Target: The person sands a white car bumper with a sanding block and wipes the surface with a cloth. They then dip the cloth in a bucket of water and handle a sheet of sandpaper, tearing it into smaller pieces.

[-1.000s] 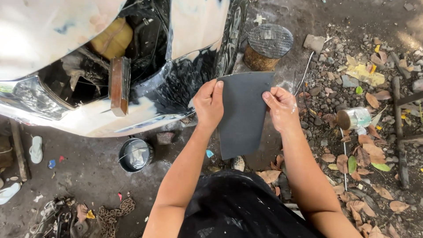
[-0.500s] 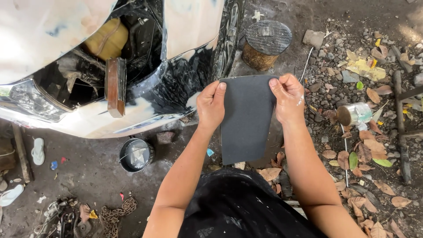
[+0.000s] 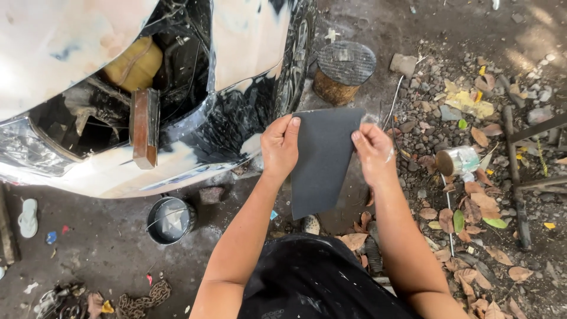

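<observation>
Person, head view: left hand (image 3: 280, 147) and right hand (image 3: 373, 155) bare, no gloves, rings or watch; forearms bare, no sleeves showing. Lower centre of frame: black garment (image 3: 307, 277) flecked with pale paint spots and dust.

Sheet (image 3: 322, 159) plain dk grey, no pattern; car body (image 3: 71, 41) off-white w/ black patches; wooden block (image 3: 144, 127) reddish-brown; tin (image 3: 168, 220) dk w/ pale inside; can (image 3: 458, 160) silver; leaves (image 3: 472, 204) brown, some yellow/green; ground grey.
</observation>
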